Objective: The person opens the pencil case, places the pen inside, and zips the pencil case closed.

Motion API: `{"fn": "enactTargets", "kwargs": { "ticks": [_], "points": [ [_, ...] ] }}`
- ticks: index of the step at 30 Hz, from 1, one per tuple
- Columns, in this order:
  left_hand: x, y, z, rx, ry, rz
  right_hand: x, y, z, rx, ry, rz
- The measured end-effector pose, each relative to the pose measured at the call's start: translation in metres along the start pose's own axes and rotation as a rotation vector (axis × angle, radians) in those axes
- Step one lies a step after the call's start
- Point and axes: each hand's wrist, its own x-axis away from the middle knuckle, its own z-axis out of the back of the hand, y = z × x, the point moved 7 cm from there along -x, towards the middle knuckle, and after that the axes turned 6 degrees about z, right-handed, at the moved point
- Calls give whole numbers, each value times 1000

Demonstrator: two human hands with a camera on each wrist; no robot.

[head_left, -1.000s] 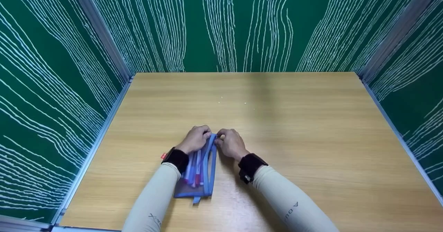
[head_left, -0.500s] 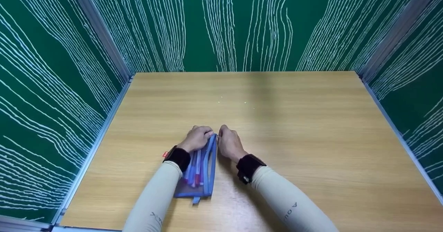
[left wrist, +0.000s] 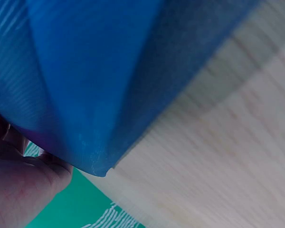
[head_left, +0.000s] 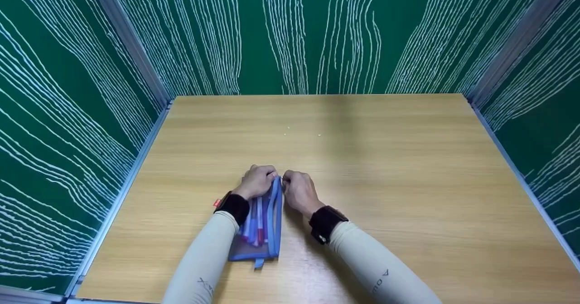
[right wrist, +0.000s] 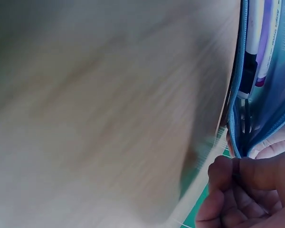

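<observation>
A blue, see-through zippered pencil pouch [head_left: 272, 231] lies lengthwise near the table's front, its zipper gaping. Inside are several pens [head_left: 259, 222]; the right wrist view shows white pens with black and purple caps [right wrist: 249, 71]. My left hand [head_left: 257, 181] grips the pouch's far end along its left side. At the far corner, my right hand [head_left: 300, 192] pinches the zipper's end between thumb and forefinger; the pull itself is hidden by the fingers. In the left wrist view the blue pouch wall [left wrist: 90, 76] fills much of the frame, beside the left thumb.
The wooden table [head_left: 385, 168] is bounded by green panels [head_left: 312, 32] with white wavy lines at the back and sides. Small white specks lie on the tabletop beyond the hands. A blue tab [head_left: 258, 263] sticks out from the pouch's near end.
My right hand has shifted slightly at the pouch's far corner, its fingers pinching more closely there. The left hand and the pouch have barely moved; the zipper still gapes.
</observation>
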Motion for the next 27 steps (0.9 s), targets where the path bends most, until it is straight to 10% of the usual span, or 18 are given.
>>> {"fn": "enactTargets", "kwargs": {
  "ticks": [27],
  "points": [
    [-1,4,-6,-89,-36,39,11,-10,0,97,-201,54]
  ]
}}
